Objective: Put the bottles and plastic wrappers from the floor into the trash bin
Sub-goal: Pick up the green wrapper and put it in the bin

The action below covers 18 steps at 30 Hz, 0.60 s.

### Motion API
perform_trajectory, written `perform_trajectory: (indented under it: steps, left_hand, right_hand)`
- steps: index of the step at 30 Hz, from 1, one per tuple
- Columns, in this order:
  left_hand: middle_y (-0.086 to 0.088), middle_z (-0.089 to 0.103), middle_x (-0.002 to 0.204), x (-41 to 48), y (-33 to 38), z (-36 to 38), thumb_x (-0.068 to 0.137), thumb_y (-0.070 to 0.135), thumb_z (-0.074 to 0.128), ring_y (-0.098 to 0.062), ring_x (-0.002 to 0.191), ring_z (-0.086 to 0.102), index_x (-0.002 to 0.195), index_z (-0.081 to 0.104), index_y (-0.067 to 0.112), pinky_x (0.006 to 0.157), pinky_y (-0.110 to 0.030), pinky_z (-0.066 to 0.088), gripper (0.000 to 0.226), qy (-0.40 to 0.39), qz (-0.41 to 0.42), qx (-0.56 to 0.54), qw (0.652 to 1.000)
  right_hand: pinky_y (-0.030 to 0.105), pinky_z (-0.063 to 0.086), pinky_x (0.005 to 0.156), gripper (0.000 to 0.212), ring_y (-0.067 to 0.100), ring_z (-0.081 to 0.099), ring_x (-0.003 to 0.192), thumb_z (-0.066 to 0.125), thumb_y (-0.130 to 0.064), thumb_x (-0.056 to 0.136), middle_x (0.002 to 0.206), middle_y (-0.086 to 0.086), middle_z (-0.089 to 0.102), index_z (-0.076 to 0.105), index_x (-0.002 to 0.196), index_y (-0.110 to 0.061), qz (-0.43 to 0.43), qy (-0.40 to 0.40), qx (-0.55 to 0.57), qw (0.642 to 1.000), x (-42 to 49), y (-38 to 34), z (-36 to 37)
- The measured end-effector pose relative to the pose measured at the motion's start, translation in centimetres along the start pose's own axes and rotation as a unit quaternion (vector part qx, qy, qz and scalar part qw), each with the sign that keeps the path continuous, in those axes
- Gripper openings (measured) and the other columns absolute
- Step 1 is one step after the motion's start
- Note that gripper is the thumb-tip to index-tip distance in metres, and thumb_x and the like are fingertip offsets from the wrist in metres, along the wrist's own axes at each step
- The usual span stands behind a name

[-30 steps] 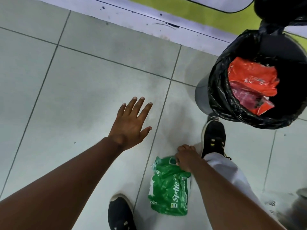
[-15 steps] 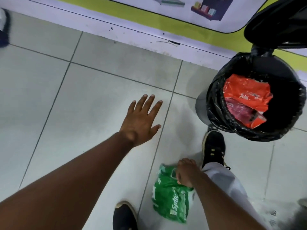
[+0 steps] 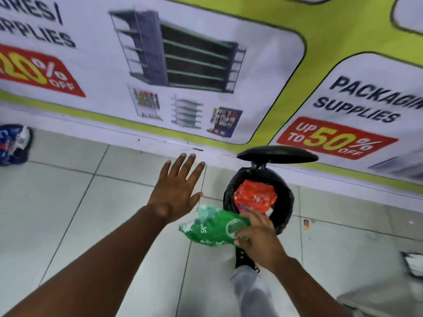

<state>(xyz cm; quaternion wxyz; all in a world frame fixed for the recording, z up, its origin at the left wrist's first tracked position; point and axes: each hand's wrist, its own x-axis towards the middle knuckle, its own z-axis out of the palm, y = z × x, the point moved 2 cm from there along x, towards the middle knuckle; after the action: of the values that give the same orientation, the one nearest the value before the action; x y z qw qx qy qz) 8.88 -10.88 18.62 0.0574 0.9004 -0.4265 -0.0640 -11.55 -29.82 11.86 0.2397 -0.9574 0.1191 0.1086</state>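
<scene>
Green plastic wrapper (image 3: 212, 232), lettering creased and unreadable, was pinched by right hand (image 3: 258, 239) fingers beside the trash bin (image 3: 283, 216); left hand (image 3: 177, 191) fingers splayed wide.

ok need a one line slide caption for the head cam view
Right hand carries a green plastic wrapper toward the open, black-lined trash bin, already holding an orange wrapper; left hand spread open.

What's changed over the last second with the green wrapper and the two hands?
The green wrapper has left the floor: the right hand, already gripping it a second ago, has lifted it up beside the rim of the trash bin. It is not yet inside. The view has also tipped up toward the wall. The left hand stays open and empty, the bin lid stays up, and the orange wrapper still lies in the bin.
</scene>
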Motion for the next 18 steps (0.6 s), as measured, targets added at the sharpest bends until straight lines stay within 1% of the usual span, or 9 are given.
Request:
perform_trajectory:
  steps: [4,8,12,16,18]
  left_hand:
    - [-0.010,0.010,0.162,2.1,1.2,-5.3,0.092,0.053,0.045,-0.031,0.148,0.005,0.153,0.012,0.023,0.117,-0.054,0.014,0.076,0.027,0.012,0.017,0.999]
    - [-0.011,0.012,0.162,3.9,3.9,-8.0,0.092,0.055,0.043,-0.032,0.147,0.006,0.153,0.011,0.023,0.118,-0.054,0.014,0.076,0.046,0.026,0.020,0.998]
    - [-0.010,0.012,0.162,5.3,5.8,-8.8,0.092,0.054,0.044,-0.031,0.148,0.005,0.153,0.013,0.024,0.118,-0.053,0.013,0.075,0.063,0.032,0.018,0.997]
    - [-0.011,0.015,0.161,5.7,6.6,-7.7,0.092,0.053,0.045,-0.032,0.147,0.007,0.153,0.012,0.023,0.117,-0.054,0.014,0.075,0.055,0.037,0.030,0.997]
    - [-0.011,0.016,0.161,5.8,6.7,-6.9,0.091,0.053,0.046,-0.032,0.147,0.008,0.153,0.012,0.024,0.117,-0.054,0.016,0.076,0.047,0.034,0.032,0.998]
  right_hand:
    - [0.044,0.022,0.108,0.017,0.030,0.031,0.137,0.084,-0.027,0.069,0.136,-0.003,0.055,0.076,0.078,-0.038,0.013,0.092,-0.018,0.996,-1.4,0.8,-10.0]
    - [0.054,0.026,0.107,0.015,0.034,0.030,0.138,0.085,-0.031,0.071,0.138,0.002,0.054,0.077,0.080,-0.039,0.045,0.132,-0.073,0.988,-3.2,3.1,-17.2]
    - [0.056,0.025,0.107,0.013,0.036,0.030,0.137,0.085,-0.035,0.071,0.137,0.005,0.055,0.077,0.081,-0.039,0.062,0.147,-0.150,0.976,-3.1,5.7,-20.2]
    - [0.056,0.024,0.108,0.010,0.038,0.032,0.137,0.083,-0.033,0.073,0.139,0.008,0.054,0.077,0.080,-0.037,0.080,0.141,-0.188,0.969,-2.1,8.2,-19.6]
    - [0.055,0.020,0.112,0.014,0.035,0.029,0.140,0.079,-0.034,0.076,0.146,0.008,0.048,0.076,0.089,-0.038,0.090,0.112,-0.187,0.972,-1.1,9.0,-18.5]
